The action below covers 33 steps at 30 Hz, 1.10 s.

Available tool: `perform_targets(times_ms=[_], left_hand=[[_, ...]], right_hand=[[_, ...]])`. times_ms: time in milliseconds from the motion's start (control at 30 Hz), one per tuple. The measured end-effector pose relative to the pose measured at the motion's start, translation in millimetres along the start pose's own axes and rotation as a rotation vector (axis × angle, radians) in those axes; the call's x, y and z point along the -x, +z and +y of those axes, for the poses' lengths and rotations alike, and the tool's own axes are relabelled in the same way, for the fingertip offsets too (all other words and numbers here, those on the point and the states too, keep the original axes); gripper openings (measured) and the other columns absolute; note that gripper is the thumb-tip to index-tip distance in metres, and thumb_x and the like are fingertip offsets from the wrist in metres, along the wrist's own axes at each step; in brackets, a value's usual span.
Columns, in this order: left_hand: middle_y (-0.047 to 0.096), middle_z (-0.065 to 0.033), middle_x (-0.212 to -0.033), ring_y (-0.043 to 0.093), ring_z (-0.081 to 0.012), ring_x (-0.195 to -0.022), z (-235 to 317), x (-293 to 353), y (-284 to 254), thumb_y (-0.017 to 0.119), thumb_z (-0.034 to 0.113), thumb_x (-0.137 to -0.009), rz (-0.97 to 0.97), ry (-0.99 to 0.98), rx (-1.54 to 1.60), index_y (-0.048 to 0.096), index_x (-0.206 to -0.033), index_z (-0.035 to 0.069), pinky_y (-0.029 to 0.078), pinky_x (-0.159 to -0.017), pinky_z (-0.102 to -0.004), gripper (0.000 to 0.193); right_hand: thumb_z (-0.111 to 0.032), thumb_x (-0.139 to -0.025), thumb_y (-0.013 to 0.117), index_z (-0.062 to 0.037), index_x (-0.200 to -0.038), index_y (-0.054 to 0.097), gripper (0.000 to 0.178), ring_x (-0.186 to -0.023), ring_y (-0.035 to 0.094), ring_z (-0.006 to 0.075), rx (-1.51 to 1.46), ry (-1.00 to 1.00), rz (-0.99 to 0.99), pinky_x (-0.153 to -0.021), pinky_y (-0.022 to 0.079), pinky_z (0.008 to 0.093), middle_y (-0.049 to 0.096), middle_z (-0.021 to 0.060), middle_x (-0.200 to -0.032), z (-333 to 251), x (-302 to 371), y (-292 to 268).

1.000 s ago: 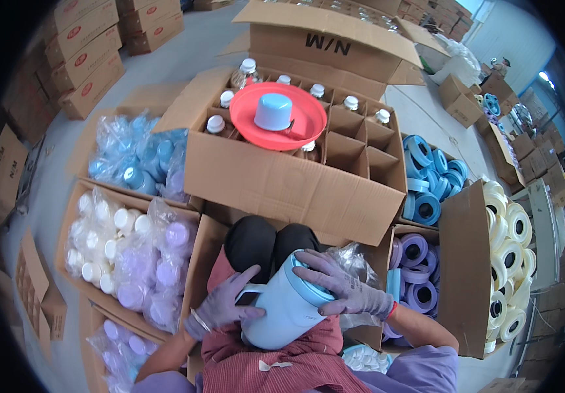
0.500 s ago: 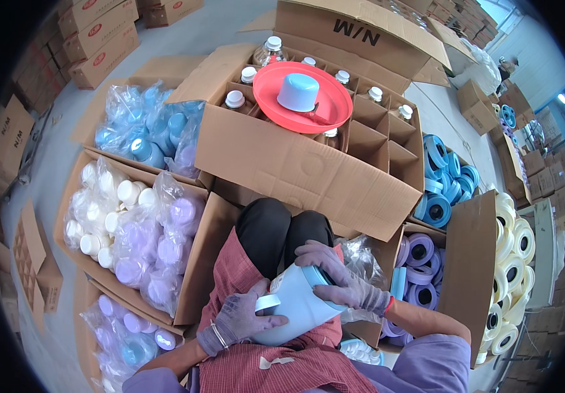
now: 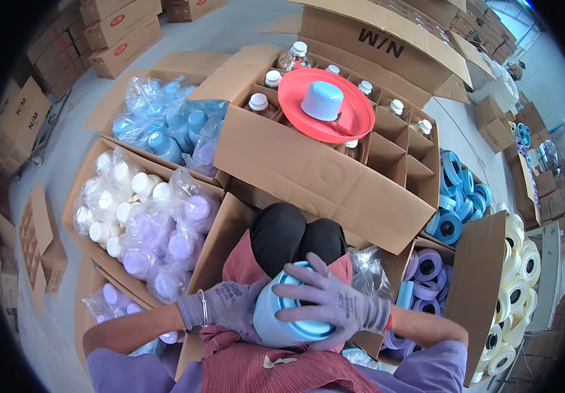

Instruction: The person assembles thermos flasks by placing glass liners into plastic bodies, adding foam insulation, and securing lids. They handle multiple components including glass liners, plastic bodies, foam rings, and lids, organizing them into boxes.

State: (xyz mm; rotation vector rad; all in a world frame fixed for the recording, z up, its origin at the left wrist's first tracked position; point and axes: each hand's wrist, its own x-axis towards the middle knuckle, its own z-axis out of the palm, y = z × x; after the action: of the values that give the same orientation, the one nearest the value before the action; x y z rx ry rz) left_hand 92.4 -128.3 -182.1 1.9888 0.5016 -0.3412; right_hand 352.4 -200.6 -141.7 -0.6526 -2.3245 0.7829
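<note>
A light blue plastic jug point(image 3: 269, 318) rests in my lap, its round ringed end tipped up. My gloved left hand point(image 3: 230, 309) is closed on its left side, the fingertips partly hidden by the jug. Across that ringed end lies my gloved right hand point(image 3: 335, 298), its fingers spaced and curled over the rim, gripping it. Beyond my knees, a red plate point(image 3: 289, 108) with a blue cup point(image 3: 322, 101) on it sits on top of a divided carton point(image 3: 309, 167). White-capped bottles point(image 3: 258, 102) stand in several of the carton's cells.
Bagged white cups point(image 3: 143, 185) and purple cups point(image 3: 182, 243) fill a box at left; bagged blue cups point(image 3: 159, 142) lie behind. To the right are boxes of blue rings point(image 3: 448, 226), purple rings point(image 3: 429, 262) and cream rings point(image 3: 529, 266). Stacked cartons point(image 3: 125, 52) stand far left.
The jug has turned its ringed end up toward me, and its handle is out of sight. My right hand has spread over that end. The surroundings have shifted right in view.
</note>
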Motion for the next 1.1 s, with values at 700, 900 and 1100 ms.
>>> perform_targets(times_ms=[700, 900, 1100], left_hand=[[0.064, -0.0030, -0.075, 0.054, -0.0053, -0.049, -3.2, -24.6, -2.1, 0.085, 0.046, -0.067, 0.316, -0.214, 0.660, 0.063, -0.115, -0.003, 0.045, -0.046, -0.0218, 0.072], [0.067, -0.0144, -0.101, 0.066, -0.0227, -0.082, -28.8, -23.1, 0.9, 0.078, 0.046, -0.077, 0.618, 0.128, 0.147, 0.061, -0.120, -0.003, 0.054, -0.071, -0.0311, 0.067], [0.065, -0.0146, -0.094, 0.064, -0.0323, -0.084, 27.9, -71.9, -46.7, 0.054, 0.018, -0.090, 0.605, 0.183, -0.402, 0.062, -0.092, 0.003, 0.050, -0.077, -0.0438, 0.017]], right_hand=[[-0.048, -0.105, 0.037, 0.0036, -0.127, 0.058, 0.059, -0.112, 0.060, 0.0207, -0.828, 0.734, 0.734, -0.101, 0.046, 0.0337, 0.064, 0.0130, -0.120, 77.6, 6.0, -3.6], [-0.036, -0.104, 0.040, 0.0049, -0.130, 0.054, 0.050, -0.119, 0.058, 0.0248, -0.494, 0.565, 0.834, -0.104, 0.043, 0.0351, 0.063, 0.0163, -0.123, 80.9, -1.7, -0.1], [-0.018, -0.091, 0.059, 0.0023, -0.149, 0.029, 0.068, -0.140, 0.035, 0.0335, -0.264, 0.559, 0.657, -0.114, 0.031, 0.0392, 0.037, 0.0243, -0.148, 49.0, -31.2, 13.6]])
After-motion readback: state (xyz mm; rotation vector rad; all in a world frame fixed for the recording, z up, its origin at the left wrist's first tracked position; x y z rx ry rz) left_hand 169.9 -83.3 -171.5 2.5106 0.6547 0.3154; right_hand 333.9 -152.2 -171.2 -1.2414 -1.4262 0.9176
